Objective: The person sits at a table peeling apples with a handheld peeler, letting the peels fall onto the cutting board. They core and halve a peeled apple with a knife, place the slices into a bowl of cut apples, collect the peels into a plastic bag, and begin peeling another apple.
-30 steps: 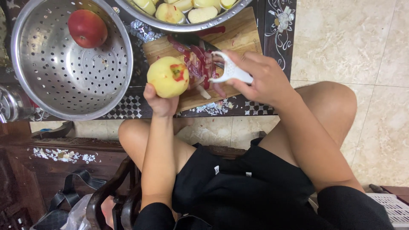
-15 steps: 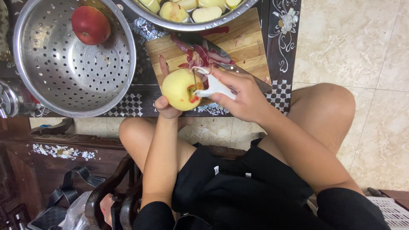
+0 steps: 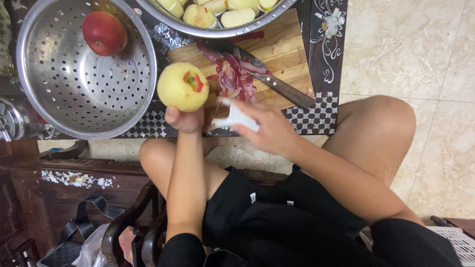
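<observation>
A: What do the hands hold?

B: The left hand grips a round apple from below, fingers curled under it. The apple is almost fully peeled, pale yellow and smooth, with a small red patch of skin left around its stem end. It hangs in the air over the near edge of the table, between the colander and the board.

A: And the other hand?

B: The right hand is closed around a white plastic peeler, blurred, just right of the apple and not touching it.

A: What lies on the table?

B: A wooden cutting board, rectangular and light brown, carries a heap of thin red peels and a knife with a dark handle, lying at a slant. To the left stands a round steel colander, shiny and pierced with many small holes, with one unpeeled red apple inside near its far wall. At the top edge a steel bowl holds pale peeled fruit. The table is dark, with a checkered inlay border and floral patterns.

A: And below?

B: Bare knees and black clothing, over a beige tiled floor.
</observation>
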